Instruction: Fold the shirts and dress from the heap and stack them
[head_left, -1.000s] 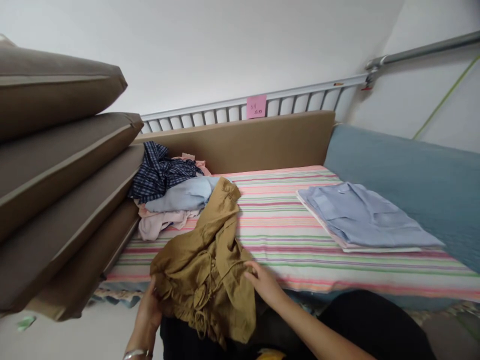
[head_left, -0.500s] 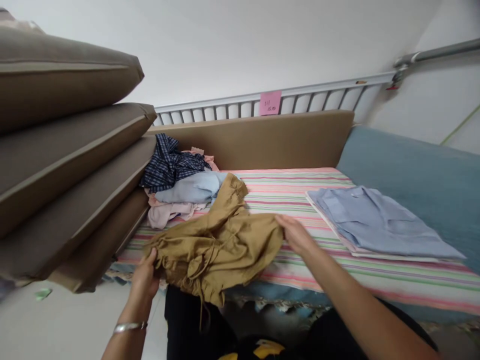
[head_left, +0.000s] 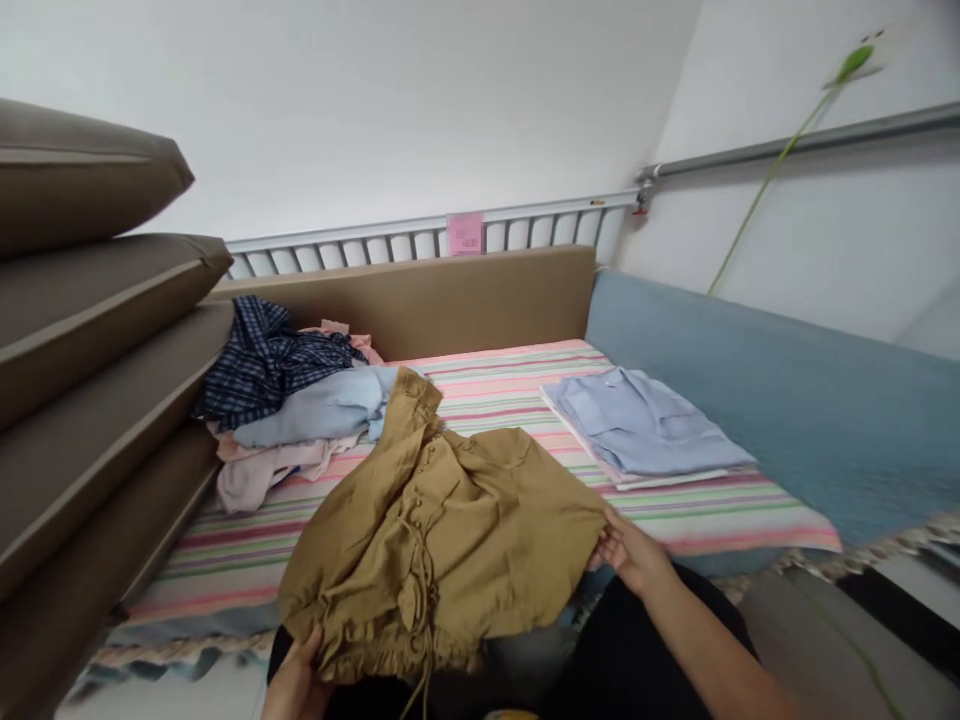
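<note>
Your mustard-brown shirt [head_left: 510,520] lies spread over the front edge of the striped sheet [head_left: 510,395], its lower part hanging out over your knees; the cloth is creased and soft, with a gathered hem, a row of small buttons down the front and thin cords dangling past the hem; one sleeve reaches up and away, its gathered cuff against the light blue garment [head_left: 322,408]. Your left hand [head_left: 300,675] pinches the hem at the lower left corner, thumb on top; your right hand [head_left: 634,550] pinches the far right edge between thumb and fingers, drawing that side out.

To the left, a tall stack of brown cushions [head_left: 105,370] crowds the sheet; a rumpled heap sits against it, with a dark plaid garment [head_left: 259,365] on top, the light blue one before it and a pale pink garment [head_left: 251,482] in front; to the right, well apart, a folded blue shirt [head_left: 645,425] lies flat on paler cloth; behind stands a tan panel [head_left: 480,310], below a radiator [head_left: 315,255] bearing a pink note [head_left: 465,235].
</note>
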